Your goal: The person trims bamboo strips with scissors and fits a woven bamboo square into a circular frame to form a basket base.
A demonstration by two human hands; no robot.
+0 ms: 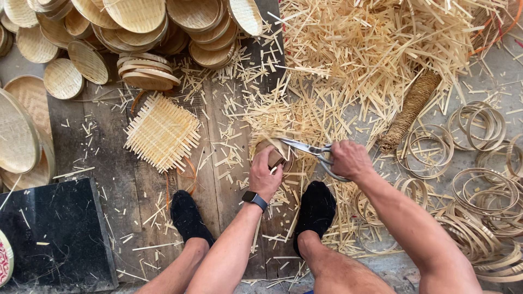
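At the far left edge of the plank floor (136,179) lie the large woven trays (16,136), with a dark slab (54,234) below them near the lower left corner. Along the top edge sit stacks of small woven discs (144,71), and just below them an untrimmed woven square (162,130) lies flat.

Near the floor's middle, between your feet, your left hand (265,175) is wrapped around a small round woven piece (275,152), held up on edge. It looks light and thin, springy rather than stiff, and its strip ends may splinter, so grip it by the framed rim, clear of the blades.

Your right hand (348,159) is closed through the loops of the scissors (308,148), whose blades meet the piece's upper edge.

Further right lie bamboo offcuts (370,49), a rope-wound roll (411,109) and loose bamboo hoops (479,185).
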